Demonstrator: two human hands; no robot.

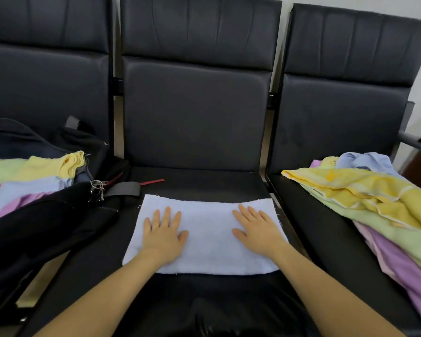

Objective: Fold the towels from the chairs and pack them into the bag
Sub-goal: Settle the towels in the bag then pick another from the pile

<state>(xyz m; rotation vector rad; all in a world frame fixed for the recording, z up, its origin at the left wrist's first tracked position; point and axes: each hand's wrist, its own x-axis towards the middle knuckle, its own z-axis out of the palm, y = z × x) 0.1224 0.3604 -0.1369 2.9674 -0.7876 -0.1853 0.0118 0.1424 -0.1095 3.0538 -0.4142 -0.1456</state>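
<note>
Left hand (164, 231) and right hand (258, 228) lie flat, fingers straight, pressing the pale blue towel (208, 242) (spread near the middle seat (204, 183) front edge). Black bag (46, 215) at seat's left edge; unfolded towels (365, 198) on right chair.

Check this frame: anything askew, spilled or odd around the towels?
Nothing spilled or damaged. The unfolded towels on the right chair lie in a rumpled heap, hanging over the seat's front edge. The white towel lies flat under the left hand and right hand, edges slightly frayed.
</note>
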